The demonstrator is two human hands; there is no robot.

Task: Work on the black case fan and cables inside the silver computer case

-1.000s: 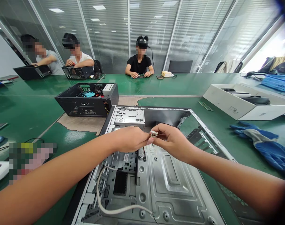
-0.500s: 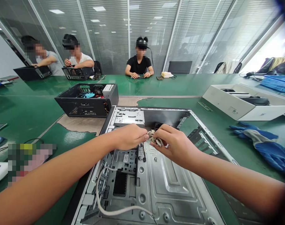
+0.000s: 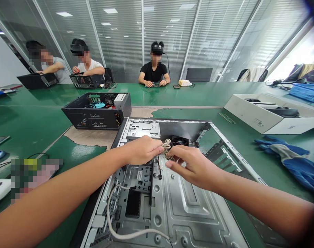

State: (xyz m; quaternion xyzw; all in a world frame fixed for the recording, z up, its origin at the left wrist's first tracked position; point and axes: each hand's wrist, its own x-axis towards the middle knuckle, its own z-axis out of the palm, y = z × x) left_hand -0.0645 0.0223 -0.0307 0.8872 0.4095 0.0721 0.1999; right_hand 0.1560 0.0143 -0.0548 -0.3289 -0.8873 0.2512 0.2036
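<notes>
Before me, a computer case [image 3: 189, 193] takes up the lower middle of the frame, lying on the table [image 3: 182, 94]; my left hand [image 3: 145, 150] and right hand [image 3: 194, 164] are above it, a bundled cable [image 3: 167, 144] between them. A fan [image 3: 181, 140] sits in the case behind my right hand, and another cable [image 3: 131, 236] lies along its lower left. Beyond, left of centre, stands a second case [image 3: 95, 118]. At right lies a box [image 3: 262, 119], with gloves [image 3: 298, 168] nearer me and a basket [image 3: 306, 92] behind. Across the table sit one person [image 3: 153, 71] at upper centre, two people [image 3: 91, 64] at upper left.
</notes>
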